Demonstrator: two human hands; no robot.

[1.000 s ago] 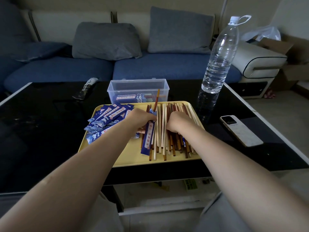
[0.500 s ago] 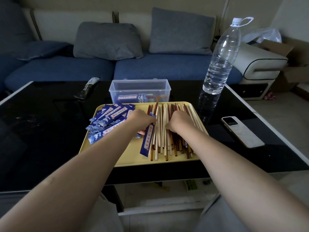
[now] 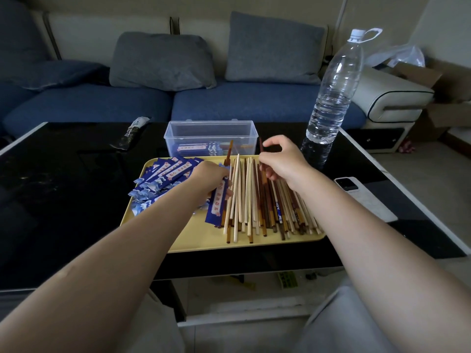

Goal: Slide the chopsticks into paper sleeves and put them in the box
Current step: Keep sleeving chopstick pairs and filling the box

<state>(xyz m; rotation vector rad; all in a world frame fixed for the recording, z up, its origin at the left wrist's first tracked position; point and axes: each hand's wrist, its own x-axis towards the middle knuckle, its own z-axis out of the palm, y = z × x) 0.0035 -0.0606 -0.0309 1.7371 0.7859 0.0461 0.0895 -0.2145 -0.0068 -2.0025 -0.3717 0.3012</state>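
Head view showed me a black glass table [image 3: 63, 200] carrying a yellow tray [image 3: 204, 239]. Behind the tray stood a clear plastic box [image 3: 210, 135] with sleeved pairs inside, and a tall water bottle [image 3: 334, 93] stood to its right. Loose chopsticks [image 3: 257, 200] covered the tray's right half; blue paper sleeves [image 3: 163, 179] were heaped on its left. My left hand [image 3: 210, 178] grasped one sleeve [image 3: 217, 202] beside the pile. My right hand [image 3: 284, 161] pinched a dark chopstick [image 3: 261, 149], raised at its far end.
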